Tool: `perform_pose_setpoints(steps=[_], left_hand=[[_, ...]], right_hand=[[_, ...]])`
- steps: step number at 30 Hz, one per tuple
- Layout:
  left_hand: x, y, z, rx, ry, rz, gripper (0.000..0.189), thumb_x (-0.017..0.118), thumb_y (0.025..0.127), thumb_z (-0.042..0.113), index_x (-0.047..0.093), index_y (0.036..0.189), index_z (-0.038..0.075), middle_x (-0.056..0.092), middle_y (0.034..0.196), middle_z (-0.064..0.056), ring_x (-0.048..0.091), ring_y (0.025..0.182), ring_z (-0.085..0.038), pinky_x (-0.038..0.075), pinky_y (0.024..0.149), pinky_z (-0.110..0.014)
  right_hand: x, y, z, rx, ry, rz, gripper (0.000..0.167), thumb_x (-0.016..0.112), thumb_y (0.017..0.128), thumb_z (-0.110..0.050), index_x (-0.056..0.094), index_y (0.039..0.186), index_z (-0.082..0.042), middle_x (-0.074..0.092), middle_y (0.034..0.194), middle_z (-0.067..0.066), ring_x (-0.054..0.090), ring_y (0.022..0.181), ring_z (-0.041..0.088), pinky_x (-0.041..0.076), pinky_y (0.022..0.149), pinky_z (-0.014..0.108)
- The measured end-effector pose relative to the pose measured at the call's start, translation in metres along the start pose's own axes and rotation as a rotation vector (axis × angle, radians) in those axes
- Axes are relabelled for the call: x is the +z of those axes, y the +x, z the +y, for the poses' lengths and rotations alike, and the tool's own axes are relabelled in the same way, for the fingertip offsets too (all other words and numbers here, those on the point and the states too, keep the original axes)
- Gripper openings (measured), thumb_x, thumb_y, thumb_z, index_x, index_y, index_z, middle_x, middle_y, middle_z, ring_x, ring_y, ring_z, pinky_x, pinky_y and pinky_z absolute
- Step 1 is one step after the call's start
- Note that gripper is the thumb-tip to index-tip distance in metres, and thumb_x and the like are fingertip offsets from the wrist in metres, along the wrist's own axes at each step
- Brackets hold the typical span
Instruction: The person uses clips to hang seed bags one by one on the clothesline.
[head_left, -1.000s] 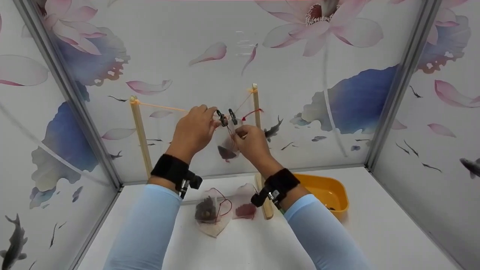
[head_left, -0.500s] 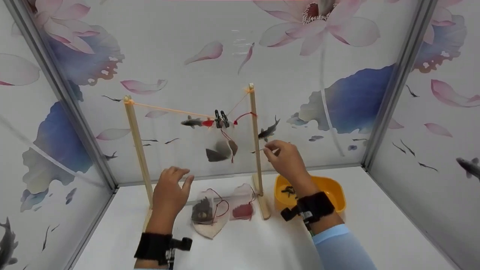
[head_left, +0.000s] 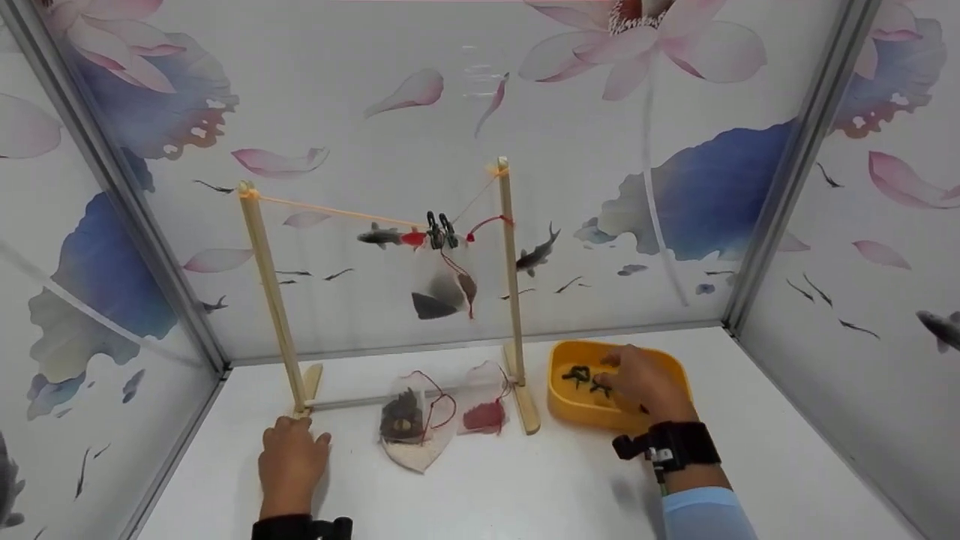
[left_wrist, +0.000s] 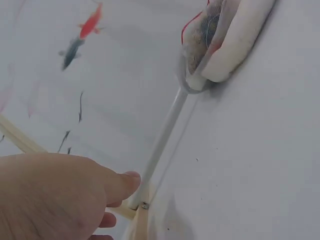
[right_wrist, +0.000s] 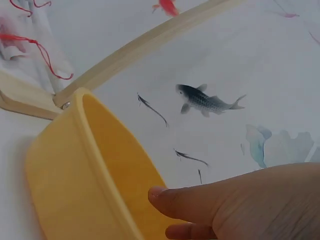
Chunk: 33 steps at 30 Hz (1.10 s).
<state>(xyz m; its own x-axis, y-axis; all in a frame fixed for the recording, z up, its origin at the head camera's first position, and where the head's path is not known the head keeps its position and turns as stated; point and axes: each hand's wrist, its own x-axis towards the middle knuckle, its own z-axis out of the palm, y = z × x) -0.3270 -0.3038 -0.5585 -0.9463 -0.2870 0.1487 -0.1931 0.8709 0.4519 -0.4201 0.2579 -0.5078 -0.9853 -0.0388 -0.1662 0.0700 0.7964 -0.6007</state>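
In the head view my left hand (head_left: 289, 457) is low at the foot of the wooden stand's left post (head_left: 266, 292). The left wrist view has its thumb near the end of the stand's white rod (left_wrist: 167, 132), fingers loosely bent beside the wooden foot. My right hand (head_left: 645, 382) reaches into the yellow basin (head_left: 559, 409), thumb and forefinger apart right at the small black clips (head_left: 576, 373). Two black clips (head_left: 441, 231) hold a sheer drawstring pouch (head_left: 442, 289) with dark contents on the orange string (head_left: 337, 212). The right wrist view hides the basin's clips.
On the table, a heart-shaped pouch with dark contents (head_left: 403, 421) and a sheer pouch with red contents (head_left: 484, 416) lie by the stand's lower rod. The right post (head_left: 511, 300) stands near the basin. Printed panels (head_left: 420, 165) enclose the back and sides.
Both hands have come away from the clips on the string, leaving the pouch hanging. The left hand has dropped to the stand's left foot; the right has moved right and down into the basin.
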Motion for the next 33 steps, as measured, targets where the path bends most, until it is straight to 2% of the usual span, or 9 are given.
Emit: perform_pose_setpoints(steps=[4,9,11,14,18,22,26,30,33], left_hand=[[0.005,-0.002,-0.007,-0.017,0.018,-0.021,0.054,0.083,0.100,0.016,0.067,0.136,-0.021,0.063,0.130,-0.041,0.061,0.123,-0.055,0.060,0.090,-0.065],[0.009,-0.004,-0.007,-0.043,0.010,-0.007,0.054,0.089,0.095,0.013,0.069,0.134,-0.018,0.064,0.126,-0.037,0.063,0.119,-0.051,0.061,0.087,-0.063],[0.010,-0.004,-0.007,-0.037,0.006,0.006,0.051,0.089,0.095,0.011,0.070,0.133,-0.017,0.064,0.123,-0.036,0.063,0.117,-0.050,0.061,0.086,-0.062],[0.009,-0.005,-0.006,-0.030,0.010,0.016,0.047,0.087,0.096,0.009,0.071,0.131,-0.017,0.064,0.120,-0.034,0.063,0.116,-0.049,0.061,0.085,-0.061],[0.007,-0.004,-0.006,-0.039,0.032,0.003,0.043,0.084,0.098,0.008,0.072,0.131,-0.016,0.063,0.120,-0.033,0.062,0.115,-0.048,0.061,0.085,-0.060],[0.007,-0.003,-0.004,-0.035,0.041,-0.015,0.039,0.082,0.100,0.008,0.073,0.129,-0.016,0.062,0.115,-0.029,0.061,0.109,-0.044,0.061,0.082,-0.056],[0.006,-0.003,-0.003,-0.026,0.053,-0.014,0.034,0.082,0.100,0.009,0.075,0.123,-0.016,0.062,0.113,-0.028,0.061,0.106,-0.042,0.061,0.080,-0.055],[0.005,-0.005,-0.003,-0.035,0.071,-0.023,0.029,0.082,0.100,0.008,0.076,0.115,-0.016,0.061,0.111,-0.027,0.062,0.104,-0.042,0.061,0.077,-0.055],[0.004,-0.005,-0.003,-0.037,0.078,-0.028,0.025,0.081,0.101,0.007,0.076,0.110,-0.016,0.060,0.108,-0.027,0.061,0.102,-0.041,0.060,0.074,-0.054]], right_hand=[[0.011,-0.003,0.010,-0.006,-0.031,-0.015,0.050,0.073,0.113,-0.029,0.067,0.156,-0.004,0.072,0.147,0.021,0.064,0.106,0.030,0.054,0.088,0.040],[0.019,-0.011,0.017,-0.042,-0.060,-0.045,0.039,0.068,0.116,-0.028,0.074,0.147,-0.004,0.077,0.131,0.012,0.064,0.097,0.025,0.051,0.084,0.037],[0.019,-0.010,0.019,-0.048,-0.062,-0.043,0.038,0.067,0.116,-0.025,0.075,0.145,-0.003,0.078,0.129,0.012,0.064,0.096,0.025,0.051,0.083,0.037],[0.016,-0.005,0.022,-0.036,-0.047,-0.040,0.038,0.069,0.114,-0.020,0.074,0.146,0.000,0.077,0.136,0.018,0.065,0.102,0.028,0.055,0.089,0.040],[0.015,0.002,0.031,-0.013,-0.025,-0.034,0.038,0.076,0.108,-0.009,0.074,0.144,0.002,0.075,0.142,0.024,0.068,0.115,0.034,0.060,0.104,0.050],[0.008,0.003,0.042,-0.001,-0.037,-0.013,0.042,0.079,0.100,0.001,0.072,0.141,0.007,0.074,0.141,0.028,0.069,0.115,0.035,0.061,0.103,0.052],[0.002,0.000,0.046,0.009,-0.070,-0.006,0.045,0.081,0.098,-0.001,0.071,0.139,0.012,0.072,0.141,0.032,0.069,0.112,0.035,0.061,0.100,0.052],[-0.001,-0.001,0.045,-0.015,-0.104,-0.005,0.038,0.083,0.097,-0.005,0.075,0.129,0.013,0.077,0.124,0.027,0.069,0.103,0.033,0.061,0.095,0.050],[-0.001,0.000,0.043,-0.020,-0.102,0.005,0.027,0.085,0.095,-0.005,0.076,0.117,0.007,0.076,0.108,0.018,0.066,0.094,0.030,0.059,0.086,0.045]])
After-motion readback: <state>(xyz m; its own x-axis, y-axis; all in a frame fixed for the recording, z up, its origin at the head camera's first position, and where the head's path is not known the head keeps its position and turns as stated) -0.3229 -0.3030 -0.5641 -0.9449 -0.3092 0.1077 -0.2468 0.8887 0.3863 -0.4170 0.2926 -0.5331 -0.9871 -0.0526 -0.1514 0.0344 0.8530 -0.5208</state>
